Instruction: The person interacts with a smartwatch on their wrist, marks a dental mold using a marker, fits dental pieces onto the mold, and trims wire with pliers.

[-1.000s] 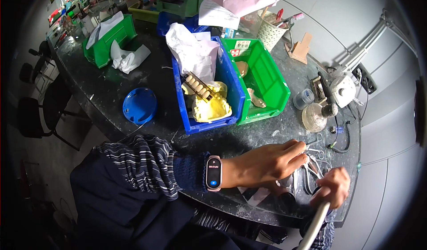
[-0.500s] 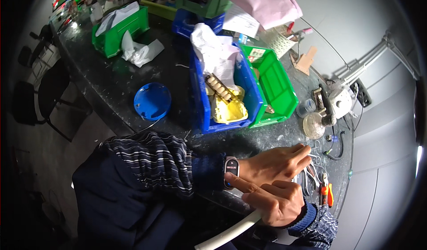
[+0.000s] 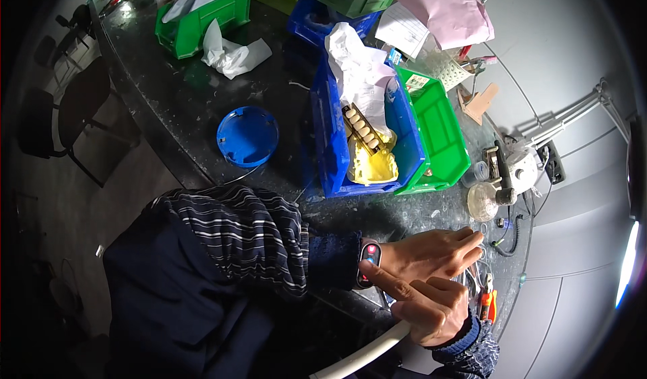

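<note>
My left hand [image 3: 431, 254] stretches to the right over the front of the black bench, palm down, fingers extended and holding nothing. A smart band [image 3: 368, 266] with a lit screen sits on that wrist. With its index finger stretched out, my right hand [image 3: 428, 305] touches the band's screen. Its other fingers are curled, and I see nothing in them. A white hose [image 3: 364, 357] passes just under my right hand; whether they touch is unclear. Orange-handled pliers [image 3: 488, 305] and several metal tools lie beyond my fingertips.
A blue bin [image 3: 322, 156] holds crumpled paper, a yellow dental cast [image 3: 374, 168] and a strip of teeth [image 3: 362, 131]. Around it are a green bin [image 3: 441, 133], a round blue lid-like dish [image 3: 247, 136], a glass flask [image 3: 482, 203] and another green bin [image 3: 202, 28].
The band's screen has switched from mostly dark to coloured icons. My right finger stays on it. The view has shifted slightly, so the bench things sit a little differently in the picture.
</note>
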{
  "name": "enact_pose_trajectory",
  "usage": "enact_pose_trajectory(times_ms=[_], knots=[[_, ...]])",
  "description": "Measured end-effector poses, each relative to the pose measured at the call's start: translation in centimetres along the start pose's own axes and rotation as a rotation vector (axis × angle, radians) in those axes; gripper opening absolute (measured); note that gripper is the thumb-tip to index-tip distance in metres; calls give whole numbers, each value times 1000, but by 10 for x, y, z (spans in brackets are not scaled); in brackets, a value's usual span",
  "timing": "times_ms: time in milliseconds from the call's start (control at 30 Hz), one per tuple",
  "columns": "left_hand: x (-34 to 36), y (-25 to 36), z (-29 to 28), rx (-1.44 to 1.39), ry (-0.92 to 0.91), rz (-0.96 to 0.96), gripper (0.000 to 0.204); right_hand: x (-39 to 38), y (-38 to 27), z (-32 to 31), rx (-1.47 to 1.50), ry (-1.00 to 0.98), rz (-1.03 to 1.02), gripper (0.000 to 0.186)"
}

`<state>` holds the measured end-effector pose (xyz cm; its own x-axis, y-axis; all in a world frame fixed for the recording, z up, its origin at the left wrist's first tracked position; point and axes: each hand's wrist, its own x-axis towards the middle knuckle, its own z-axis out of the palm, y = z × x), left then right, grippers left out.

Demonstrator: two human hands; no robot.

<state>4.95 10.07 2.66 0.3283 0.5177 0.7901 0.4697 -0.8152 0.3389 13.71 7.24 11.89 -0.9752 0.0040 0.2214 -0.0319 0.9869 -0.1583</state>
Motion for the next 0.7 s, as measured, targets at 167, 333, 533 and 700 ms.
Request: enact_pose_trajectory(times_ms=[167, 333, 533, 700], knots=[[-1, -1, 1, -64, -39, -18, 22, -4, -3, 0, 6, 56, 80, 12], [3, 4, -1, -62, -26, -24, 23, -3, -7, -3, 17, 87, 141, 13], [0, 1, 1, -46, -43, -12, 25, -4, -1, 7, -3, 31, -11, 24], [-3, -1, -2, -87, -44, -30, 25, -6, -1, 1, -24, 83, 54, 15]])
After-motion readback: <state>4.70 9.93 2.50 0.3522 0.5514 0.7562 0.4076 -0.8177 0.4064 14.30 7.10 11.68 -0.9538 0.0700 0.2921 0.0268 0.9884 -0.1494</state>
